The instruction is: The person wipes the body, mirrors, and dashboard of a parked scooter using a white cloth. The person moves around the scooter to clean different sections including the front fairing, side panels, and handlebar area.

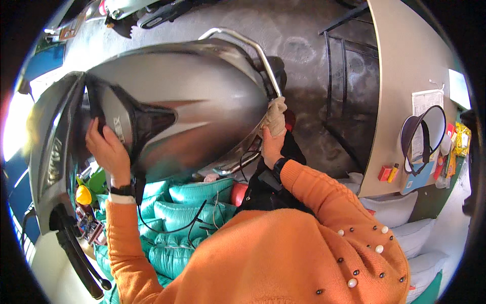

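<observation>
A grey electric scooter or moped stands before me, its glossy front panel (212,87) filling the middle of the view. My left hand (108,148) holds nothing and rests, fingers spread, near the dark gap between that panel and the handlebar cover (49,144). A beige cloth (274,114) is bunched in my right hand (272,144), against the panel's rounded front end. Just beyond the cloth rises a chrome guard bar (262,57). A black handlebar grip (78,262) with its brake lever points toward the lower left.
Green woven sacks (190,216) are stacked below the scooter. On the right, a tabletop (395,49) holds a sun visor (425,133), papers and small packets. White sacks (414,228) lie beneath it. A black metal frame (328,76) stands on the concrete floor. Another vehicle (129,11) is at the top left.
</observation>
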A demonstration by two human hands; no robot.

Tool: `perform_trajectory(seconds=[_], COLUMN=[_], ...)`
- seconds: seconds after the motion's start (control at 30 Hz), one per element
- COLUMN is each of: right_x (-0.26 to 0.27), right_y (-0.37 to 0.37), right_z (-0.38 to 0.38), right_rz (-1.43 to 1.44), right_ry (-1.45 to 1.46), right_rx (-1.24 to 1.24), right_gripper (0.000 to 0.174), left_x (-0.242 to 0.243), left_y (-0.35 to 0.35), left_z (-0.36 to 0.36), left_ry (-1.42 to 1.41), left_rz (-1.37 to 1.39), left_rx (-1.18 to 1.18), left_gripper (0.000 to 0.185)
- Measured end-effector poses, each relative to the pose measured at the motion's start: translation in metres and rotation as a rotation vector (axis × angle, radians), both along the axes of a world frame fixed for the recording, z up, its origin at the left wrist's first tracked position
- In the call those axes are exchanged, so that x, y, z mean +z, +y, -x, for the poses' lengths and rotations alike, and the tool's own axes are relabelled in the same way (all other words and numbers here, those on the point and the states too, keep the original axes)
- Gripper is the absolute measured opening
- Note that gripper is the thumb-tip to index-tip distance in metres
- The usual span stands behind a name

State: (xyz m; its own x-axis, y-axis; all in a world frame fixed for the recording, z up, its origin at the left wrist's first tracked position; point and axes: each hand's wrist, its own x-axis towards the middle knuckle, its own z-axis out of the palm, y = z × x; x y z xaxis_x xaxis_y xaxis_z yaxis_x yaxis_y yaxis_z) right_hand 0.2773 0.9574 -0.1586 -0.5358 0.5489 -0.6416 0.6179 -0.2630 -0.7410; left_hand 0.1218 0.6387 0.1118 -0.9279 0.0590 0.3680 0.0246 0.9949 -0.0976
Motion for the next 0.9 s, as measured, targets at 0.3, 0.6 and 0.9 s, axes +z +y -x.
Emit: perform_trajectory(seconds=[0.3, 0.6, 0.9], right_x=[-0.006, -0.017, -0.049], right_y=[-0.028, -0.056, -0.083], right_z=[-0.090, -0.106, -0.121], right_rz=[0.125, 1.043, 1.188], right_ry=[-0.387, -0.681, -0.569], right_rx=[0.387, 1.170, 1.199], right_gripper=[0.068, 0.050, 0.038], left_x=[0.003, 0.002, 0.003], left_y=[0.001, 0.000, 0.004], left_z=[0.003, 0.003, 0.002], left_ry=[0.013, 0.024, 0.009], left_rz=[-0.039, -0.021, -0.020], left_rx=[-0.027, -0.029, 0.011], left_gripper=[0.035, 0.036, 0.035])
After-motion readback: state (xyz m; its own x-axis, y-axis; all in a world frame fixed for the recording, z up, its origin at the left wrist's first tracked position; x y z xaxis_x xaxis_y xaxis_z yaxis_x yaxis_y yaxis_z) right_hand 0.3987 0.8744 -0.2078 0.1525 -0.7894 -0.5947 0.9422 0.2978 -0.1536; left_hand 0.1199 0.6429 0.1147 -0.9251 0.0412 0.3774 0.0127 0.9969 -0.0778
